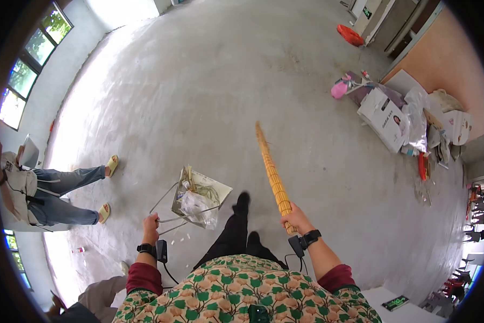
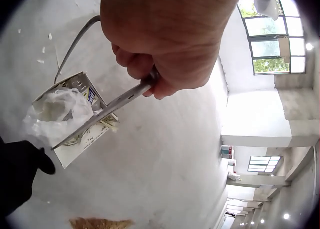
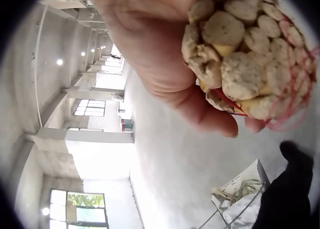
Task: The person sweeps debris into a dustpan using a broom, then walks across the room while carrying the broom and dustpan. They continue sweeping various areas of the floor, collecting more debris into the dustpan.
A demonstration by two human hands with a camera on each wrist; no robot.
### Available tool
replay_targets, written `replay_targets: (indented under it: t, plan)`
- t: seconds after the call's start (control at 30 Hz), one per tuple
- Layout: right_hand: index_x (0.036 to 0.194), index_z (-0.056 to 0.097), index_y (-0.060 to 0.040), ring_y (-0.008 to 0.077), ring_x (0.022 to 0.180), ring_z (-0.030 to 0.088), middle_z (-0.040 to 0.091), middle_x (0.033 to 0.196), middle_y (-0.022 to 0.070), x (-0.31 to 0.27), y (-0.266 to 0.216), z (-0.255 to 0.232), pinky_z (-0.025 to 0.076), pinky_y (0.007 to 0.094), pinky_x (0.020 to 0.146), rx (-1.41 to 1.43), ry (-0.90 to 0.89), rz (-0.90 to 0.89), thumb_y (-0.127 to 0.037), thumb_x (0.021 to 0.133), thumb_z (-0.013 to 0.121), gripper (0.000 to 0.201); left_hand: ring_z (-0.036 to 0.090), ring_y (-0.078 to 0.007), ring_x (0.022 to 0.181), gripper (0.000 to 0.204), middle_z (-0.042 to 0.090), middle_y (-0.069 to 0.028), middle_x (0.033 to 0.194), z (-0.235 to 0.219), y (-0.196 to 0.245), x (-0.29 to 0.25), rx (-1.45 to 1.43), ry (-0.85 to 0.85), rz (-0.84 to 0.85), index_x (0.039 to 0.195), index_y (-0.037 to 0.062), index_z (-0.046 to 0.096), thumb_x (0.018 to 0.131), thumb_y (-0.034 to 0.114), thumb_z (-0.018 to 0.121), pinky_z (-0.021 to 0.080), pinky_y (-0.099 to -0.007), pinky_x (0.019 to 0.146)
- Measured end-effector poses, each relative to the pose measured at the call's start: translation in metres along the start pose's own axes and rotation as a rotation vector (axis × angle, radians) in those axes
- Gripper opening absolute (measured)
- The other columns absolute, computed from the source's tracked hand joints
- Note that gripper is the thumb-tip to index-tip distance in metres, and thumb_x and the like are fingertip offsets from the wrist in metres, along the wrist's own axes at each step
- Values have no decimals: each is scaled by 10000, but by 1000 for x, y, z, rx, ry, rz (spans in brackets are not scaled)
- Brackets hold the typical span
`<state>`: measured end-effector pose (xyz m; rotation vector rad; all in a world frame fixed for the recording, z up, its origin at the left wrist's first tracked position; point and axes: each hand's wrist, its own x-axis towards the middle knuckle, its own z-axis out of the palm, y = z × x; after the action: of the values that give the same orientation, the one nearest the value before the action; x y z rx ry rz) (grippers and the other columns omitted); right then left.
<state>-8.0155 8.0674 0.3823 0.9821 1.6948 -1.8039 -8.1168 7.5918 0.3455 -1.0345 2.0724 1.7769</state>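
Note:
My left hand point(image 1: 151, 226) grips the bent metal handle point(image 2: 115, 105) of a dustpan point(image 1: 220, 189). The pan hangs low, left of my feet, with a clear plastic bag point(image 1: 199, 205) and dry, straw-like scraps inside it. In the head view my right hand point(image 1: 298, 219) holds a bundled straw broom point(image 1: 272, 171) near its thick end, and the narrower bristle end points forward over the floor. The right wrist view shows the broom's butt, a cluster of cut stalk ends point(image 3: 243, 74) wound with red string, with my fingers curled round it.
Small white scraps point(image 1: 187, 236) lie on the concrete floor beside the dustpan. A person in jeans point(image 1: 69, 182) stands at the left, and another person's leg point(image 1: 104, 293) shows at lower left. Cardboard and plastic point(image 1: 384, 116) are heaped by the right wall. Farther back lies a red item point(image 1: 350, 35).

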Motion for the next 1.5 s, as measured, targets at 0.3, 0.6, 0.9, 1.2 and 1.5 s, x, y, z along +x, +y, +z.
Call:
replay_targets:
  t: [0.3, 0.6, 0.9, 1.2, 1.5]
  plan:
    - [1031, 389, -42, 140, 423, 468, 453, 620, 51, 96, -124, -82, 382, 257, 356, 180, -54, -22, 64, 550, 537, 515, 272, -66, 362, 222, 329, 23, 412, 170, 139, 115, 102, -71, 42, 499, 41, 461, 687, 139, 527, 174, -241, 363]
    - [939, 425, -49, 165, 412, 484, 479, 558, 75, 162, -196, -206, 408, 279, 342, 397, 212, 164, 37, 578, 516, 382, 279, -76, 371, 209, 339, 11, 406, 300, 272, 213, 270, -137, 151, 491, 33, 455, 672, 123, 511, 183, -256, 368]
    - [925, 430, -31, 155, 400, 473, 474, 554, 68, 337, -407, -247, 380, 276, 322, 242, -8, 89, 43, 578, 523, 367, 295, -64, 356, 210, 367, 19, 432, 398, 385, 284, -36, -43, -89, 532, 56, 474, 710, 159, 520, 179, -231, 343]
    - [1052, 379, -56, 145, 417, 480, 468, 573, 51, 514, -641, -248, 383, 264, 342, 44, -177, -27, 58, 566, 520, 519, 267, -68, 339, 237, 339, 26, 403, 534, 496, 394, 27, 84, -30, 491, 56, 461, 697, 153, 528, 167, -243, 343]
    - [962, 431, -37, 154, 426, 491, 486, 597, 68, 580, -753, -335, 407, 261, 359, 260, 163, 30, 42, 574, 509, 404, 251, -63, 348, 195, 329, 31, 426, 648, 646, 517, -1, 53, -42, 513, 54, 451, 679, 132, 516, 168, -238, 346]
